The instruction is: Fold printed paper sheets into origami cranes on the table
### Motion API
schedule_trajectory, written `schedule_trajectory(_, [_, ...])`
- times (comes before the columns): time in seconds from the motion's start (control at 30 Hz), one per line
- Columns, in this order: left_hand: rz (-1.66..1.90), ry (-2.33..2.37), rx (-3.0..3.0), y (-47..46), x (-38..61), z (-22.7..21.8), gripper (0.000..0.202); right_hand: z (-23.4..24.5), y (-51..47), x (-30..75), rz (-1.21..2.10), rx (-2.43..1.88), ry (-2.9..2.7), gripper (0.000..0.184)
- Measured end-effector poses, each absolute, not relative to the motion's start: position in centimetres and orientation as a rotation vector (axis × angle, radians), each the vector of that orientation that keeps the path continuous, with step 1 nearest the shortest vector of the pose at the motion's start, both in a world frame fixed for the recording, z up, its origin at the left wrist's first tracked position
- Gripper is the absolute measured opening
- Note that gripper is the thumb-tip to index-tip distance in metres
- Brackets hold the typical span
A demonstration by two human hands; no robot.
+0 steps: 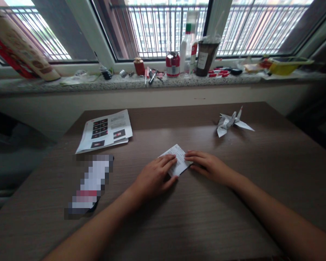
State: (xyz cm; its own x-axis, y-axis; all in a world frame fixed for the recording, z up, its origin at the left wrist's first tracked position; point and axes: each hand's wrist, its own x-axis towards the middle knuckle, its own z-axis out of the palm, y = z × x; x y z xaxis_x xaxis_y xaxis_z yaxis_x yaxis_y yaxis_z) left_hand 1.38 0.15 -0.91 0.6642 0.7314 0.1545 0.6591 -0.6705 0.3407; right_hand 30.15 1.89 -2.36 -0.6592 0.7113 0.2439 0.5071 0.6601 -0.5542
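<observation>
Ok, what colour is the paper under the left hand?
The paper is white with dark print, as the head view shows.

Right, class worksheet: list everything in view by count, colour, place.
table: 1, brown, foreground
folded paper: 1, white, middle
paper crane: 1, white, right
sheets: 2+, printed white, left
pixelated item: 1, mostly pale, left
windowsill: 1, grey, back
can: 1, red-silver, sill middle
bottles: count unclear, white, beside can
cup: 1, dark, sill
container: 1, yellow, sill right
package: 1, beige-red, sill left
small clutter: count unclear, mixed, sill
window panes: 3, clear, back
railing: 1, dark, outside
left hand: 1, bare, on folded paper
right hand: 1, bare, folded paper's edge
</observation>
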Motion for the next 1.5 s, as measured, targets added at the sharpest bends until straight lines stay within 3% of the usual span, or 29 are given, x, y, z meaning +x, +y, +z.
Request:
schedule_trajectory(0.8, [0.412, 0.999, 2.629, 0.5, 1.1, -1.2, 0.058, -1.9, 2.8, 30.4, 0.610, -0.880, -2.276, 0.018])
schedule_trajectory(1.5, [0.446, 0.892, 2.629, 0.4, 1.0, -1.8, 0.049, -1.4, 2.6, 30.0, 0.924, -1.046, -2.132, 0.014])
